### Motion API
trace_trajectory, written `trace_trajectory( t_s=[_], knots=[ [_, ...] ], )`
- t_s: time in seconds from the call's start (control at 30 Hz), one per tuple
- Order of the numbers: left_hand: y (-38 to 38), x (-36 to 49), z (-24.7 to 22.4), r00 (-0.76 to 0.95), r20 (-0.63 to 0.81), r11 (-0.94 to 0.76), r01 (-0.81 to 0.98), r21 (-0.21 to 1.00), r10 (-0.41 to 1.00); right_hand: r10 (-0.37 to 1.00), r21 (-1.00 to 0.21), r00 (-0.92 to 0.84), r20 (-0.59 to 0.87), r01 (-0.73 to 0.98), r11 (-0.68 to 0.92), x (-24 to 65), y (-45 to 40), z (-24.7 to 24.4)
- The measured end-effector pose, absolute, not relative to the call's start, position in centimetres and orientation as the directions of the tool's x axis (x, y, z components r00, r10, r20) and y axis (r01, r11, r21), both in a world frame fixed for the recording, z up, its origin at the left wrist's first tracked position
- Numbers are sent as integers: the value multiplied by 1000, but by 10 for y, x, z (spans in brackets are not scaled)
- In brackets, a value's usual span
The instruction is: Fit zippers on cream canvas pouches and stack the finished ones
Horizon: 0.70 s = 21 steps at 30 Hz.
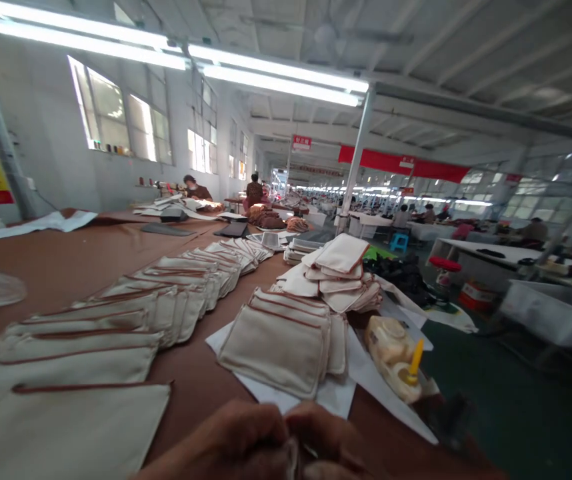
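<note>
At the bottom edge my left hand (239, 433) and my right hand (329, 440) are closed, thumbs and fingers brought together side by side. Between them shows a narrow pale fold of what looks like a fabric piece (293, 457), mostly hidden by the fingers and cut off by the frame. Just beyond the hands lies a small stack of cream fabric panels with brown edging (276, 347), resting on white paper (339, 398). To the left, a long overlapping row of similar panels (91, 427) runs away across the brown table (191, 387).
Behind the small stack is a messier pile of cream panels (341, 253). On the right stand a glue-stained container (389, 339) and a pot with a yellow handle (416, 363). A metal post (359, 157) rises beyond. Co-workers (199, 189) sit farther back; a white bin (556, 310) stands right.
</note>
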<state>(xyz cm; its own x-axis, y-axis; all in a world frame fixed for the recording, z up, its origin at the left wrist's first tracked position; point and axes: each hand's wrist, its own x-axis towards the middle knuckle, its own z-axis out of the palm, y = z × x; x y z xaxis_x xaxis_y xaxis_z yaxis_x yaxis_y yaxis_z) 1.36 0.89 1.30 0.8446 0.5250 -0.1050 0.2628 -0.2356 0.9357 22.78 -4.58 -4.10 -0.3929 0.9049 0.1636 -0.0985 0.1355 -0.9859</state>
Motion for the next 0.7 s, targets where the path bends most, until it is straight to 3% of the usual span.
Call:
trace_trajectory(
  t_s=[0.13,0.4,0.7],
  knots=[
    [3,23,26,809,-130,-266,334,904,573,914,-978,-390,117,-203,38,226,-53,-39],
    [9,22,12,817,-154,-295,367,882,555,937,-974,-267,227,-75,214,223,-52,-58],
    [15,33,-22,804,-174,56,173,983,569,981,-983,-196,-4,-178,-40,231,-53,-73]
  ],
)
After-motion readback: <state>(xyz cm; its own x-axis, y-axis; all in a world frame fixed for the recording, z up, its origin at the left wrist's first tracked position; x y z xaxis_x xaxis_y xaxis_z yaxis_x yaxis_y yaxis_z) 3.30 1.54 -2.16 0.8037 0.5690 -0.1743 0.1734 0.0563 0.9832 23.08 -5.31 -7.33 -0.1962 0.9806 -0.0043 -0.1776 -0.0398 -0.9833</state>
